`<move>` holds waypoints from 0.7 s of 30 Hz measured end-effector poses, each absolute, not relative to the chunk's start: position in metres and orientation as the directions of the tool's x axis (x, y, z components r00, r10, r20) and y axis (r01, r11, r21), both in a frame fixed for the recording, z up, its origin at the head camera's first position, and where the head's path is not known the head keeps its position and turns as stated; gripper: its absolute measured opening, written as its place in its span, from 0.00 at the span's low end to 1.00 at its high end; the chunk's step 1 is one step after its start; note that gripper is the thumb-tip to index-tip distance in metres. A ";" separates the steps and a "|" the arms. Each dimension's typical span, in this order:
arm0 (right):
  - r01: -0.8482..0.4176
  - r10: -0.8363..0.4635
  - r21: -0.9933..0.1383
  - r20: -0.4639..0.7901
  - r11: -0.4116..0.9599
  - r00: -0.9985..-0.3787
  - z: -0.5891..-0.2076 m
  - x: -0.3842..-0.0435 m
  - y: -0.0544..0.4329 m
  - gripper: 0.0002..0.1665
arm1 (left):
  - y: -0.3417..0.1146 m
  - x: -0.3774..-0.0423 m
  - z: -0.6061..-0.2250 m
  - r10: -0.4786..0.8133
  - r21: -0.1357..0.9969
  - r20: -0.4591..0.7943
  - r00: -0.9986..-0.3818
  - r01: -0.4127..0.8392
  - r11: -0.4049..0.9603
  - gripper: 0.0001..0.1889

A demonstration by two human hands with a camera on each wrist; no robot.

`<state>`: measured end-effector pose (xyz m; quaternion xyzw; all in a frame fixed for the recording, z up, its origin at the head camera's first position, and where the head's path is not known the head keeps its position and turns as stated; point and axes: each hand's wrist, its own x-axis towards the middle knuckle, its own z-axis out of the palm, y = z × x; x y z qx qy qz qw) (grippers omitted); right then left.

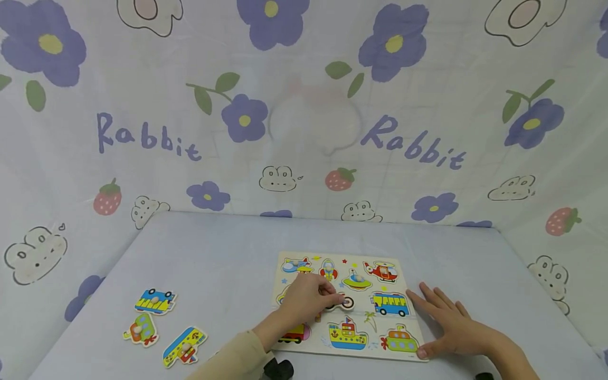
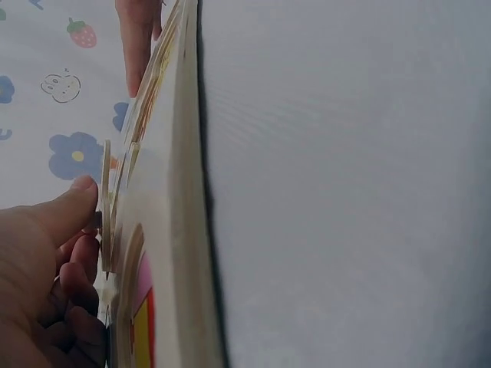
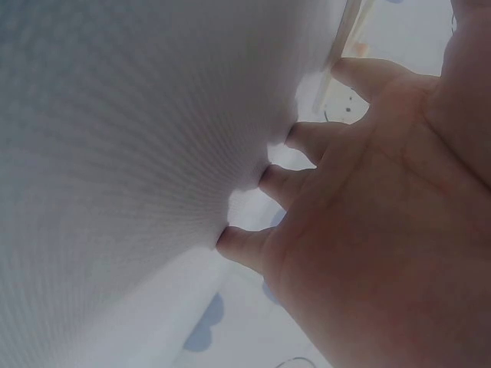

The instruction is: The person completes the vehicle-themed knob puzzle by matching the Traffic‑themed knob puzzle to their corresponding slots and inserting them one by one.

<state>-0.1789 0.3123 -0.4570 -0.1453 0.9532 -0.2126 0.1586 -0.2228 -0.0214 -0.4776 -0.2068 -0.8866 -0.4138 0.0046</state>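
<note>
A wooden peg puzzle board (image 1: 323,344) with vehicle pictures lies on the table. Over its middle, my left hand (image 1: 304,298) pinches a flat puzzle piece (image 1: 348,303) printed with a wheel, most of it covered by the fingers. In the left wrist view this piece (image 2: 106,207) appears edge-on between thumb and fingers, close against the board face. My right hand (image 1: 453,328) lies spread at the board's right side, thumb on the lower right corner and index fingertip at the edge. Its other fingertips (image 3: 228,239) press the tablecloth.
Left of the board lie three loose puzzle pieces with knobs: a bus (image 1: 155,301), a submarine (image 1: 142,330) and a ship (image 1: 184,347). A black object (image 1: 279,369) shows by my left wrist. Behind the table hangs a patterned curtain (image 1: 304,137).
</note>
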 end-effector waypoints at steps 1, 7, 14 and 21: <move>-0.210 -0.344 -0.450 -0.241 0.868 -0.907 -0.457 -0.179 0.313 0.70 | -0.021 -0.223 -0.478 0.359 0.724 0.181 -0.915 0.371 0.581 0.13; -0.212 -0.347 -0.452 -0.241 0.867 -0.906 -0.457 -0.179 0.312 0.70 | -0.019 -0.224 -0.478 0.343 0.709 0.165 -0.925 0.353 0.611 0.12; -0.222 -0.355 -0.451 -0.235 0.864 -0.905 -0.457 -0.181 0.311 0.70 | -0.019 -0.228 -0.479 0.324 0.686 0.169 -0.931 0.347 0.639 0.12; -0.198 -0.331 -0.437 -0.252 0.877 -0.909 -0.458 -0.180 0.310 0.71 | -0.017 -0.230 -0.478 0.325 0.690 0.140 -0.935 0.327 0.645 0.14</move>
